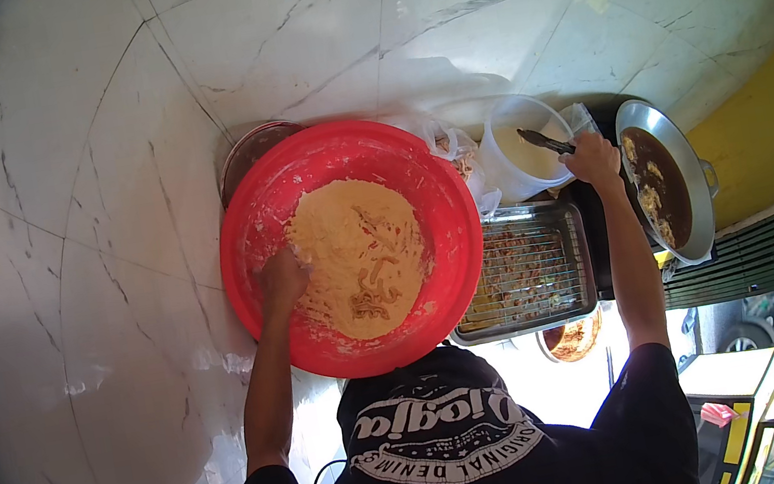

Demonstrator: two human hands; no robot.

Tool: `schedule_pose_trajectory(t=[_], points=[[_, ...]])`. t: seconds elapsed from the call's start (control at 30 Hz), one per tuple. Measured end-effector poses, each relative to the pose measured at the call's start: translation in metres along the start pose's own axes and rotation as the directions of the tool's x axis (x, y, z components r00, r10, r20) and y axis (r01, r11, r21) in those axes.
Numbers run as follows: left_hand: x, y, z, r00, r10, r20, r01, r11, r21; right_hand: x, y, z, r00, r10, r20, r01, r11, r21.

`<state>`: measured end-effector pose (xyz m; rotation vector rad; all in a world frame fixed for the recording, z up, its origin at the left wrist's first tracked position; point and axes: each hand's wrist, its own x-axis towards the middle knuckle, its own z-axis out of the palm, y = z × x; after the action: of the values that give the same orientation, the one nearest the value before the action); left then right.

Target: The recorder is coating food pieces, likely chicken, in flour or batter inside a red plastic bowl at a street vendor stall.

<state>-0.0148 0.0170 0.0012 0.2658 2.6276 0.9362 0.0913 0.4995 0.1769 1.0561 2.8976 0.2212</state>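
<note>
A large red plastic basin (367,359) holds pale yellowish flour (322,214) with several coated strips (370,302) in it. My left hand (283,281) is inside the basin, at the left edge of the flour; its fingers look curled, but whether they hold anything is hidden. My right hand (593,160) grips black-handled tongs (546,141), which point left over a translucent plastic tub (501,171) of pale batter (533,156). Just right of that hand, a metal wok (702,207) contains brown oil (669,178) with battered pieces (651,196) frying along its left side.
A wire rack (519,259) lies over a metal tray with crumbs, between basin and wok. A plastic bag (452,148) with pale pieces stands beside the tub. Behind the basin shows a round container's rim (244,154). An orange-brown bowl (573,340) sits below the tray. Tiled wall surrounds the far side.
</note>
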Motion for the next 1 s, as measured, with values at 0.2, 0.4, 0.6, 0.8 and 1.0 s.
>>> schedule_pose_trajectory(t=[0.2,0.4,0.6,0.8,1.0], points=[[0.002,-0.017,0.016,0.999,-0.044,-0.022,0.043,0.999,-0.014,-0.002,-0.001,0.0,0.999,-0.035,0.002,0.035,0.999,-0.018],[0.005,-0.011,0.018,0.997,0.075,0.006,-0.075,0.997,-0.011,0.0,-0.001,-0.001,0.999,-0.033,-0.01,0.033,0.999,-0.012],[0.006,-0.016,0.019,0.994,0.101,-0.027,-0.104,0.989,-0.109,-0.002,0.0,0.002,0.999,-0.032,-0.019,0.032,0.999,0.044],[0.004,-0.009,0.017,0.992,0.114,-0.059,-0.12,0.986,-0.114,-0.005,-0.003,-0.018,1.0,-0.017,-0.02,0.018,1.0,0.023],[0.013,-0.019,0.022,0.996,0.081,-0.023,-0.082,0.994,-0.073,-0.029,-0.028,-0.048,0.959,-0.2,-0.2,0.234,0.958,0.165]])
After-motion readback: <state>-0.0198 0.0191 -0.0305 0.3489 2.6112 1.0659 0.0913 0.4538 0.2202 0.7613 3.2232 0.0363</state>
